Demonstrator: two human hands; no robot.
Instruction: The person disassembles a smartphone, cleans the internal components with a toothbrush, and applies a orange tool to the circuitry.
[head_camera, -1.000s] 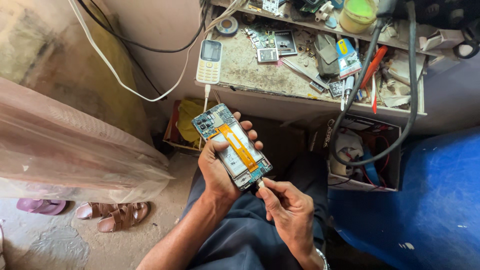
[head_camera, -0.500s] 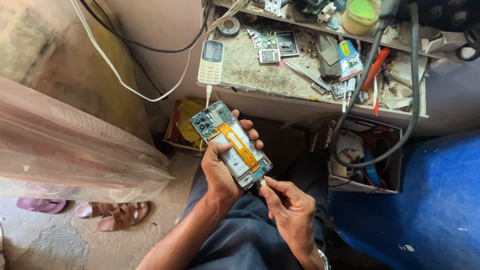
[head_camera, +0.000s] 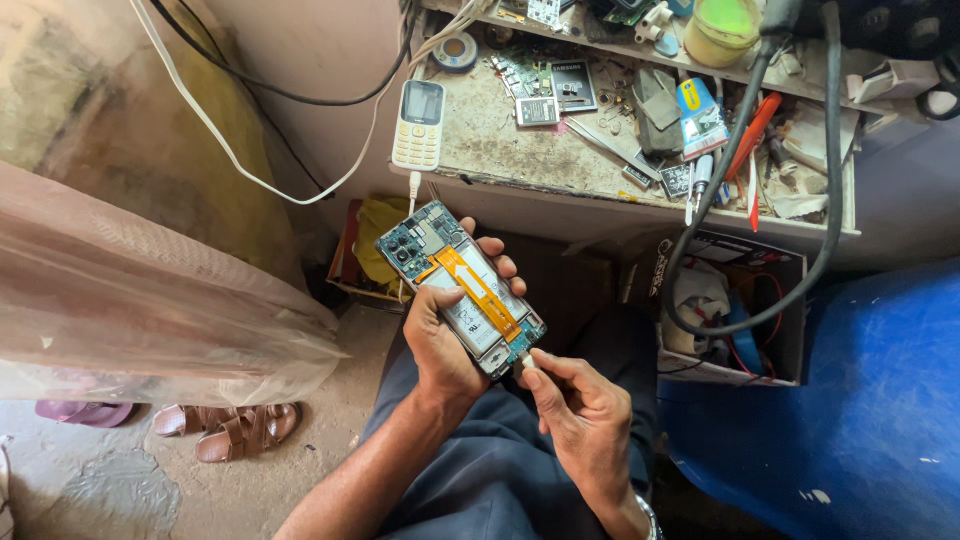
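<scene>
Down over the lap, the left hand (head_camera: 440, 345) cradles an opened smartphone (head_camera: 460, 288) from below, back cover off, with its circuit boards and an orange flex ribbon (head_camera: 480, 290) showing; the thumb lies across the lower face and the fingers (head_camera: 497, 252) curl around the far edge, gripping it. The phone sits tilted, camera end pointing up toward the surface (head_camera: 500, 150), well apart from it. The right hand (head_camera: 585, 420) has its fingers pinched closed on a small pale tool or plug (head_camera: 526, 360), whose tip touches the phone's bottom edge; what it is exactly cannot be told. On the cluttered surface lie a white keypad phone (head_camera: 419, 124), a roll of tape (head_camera: 456, 52) and loose parts. Sandals (head_camera: 235, 428) rest on the floor at left, a blue seat (head_camera: 860, 400) at right
</scene>
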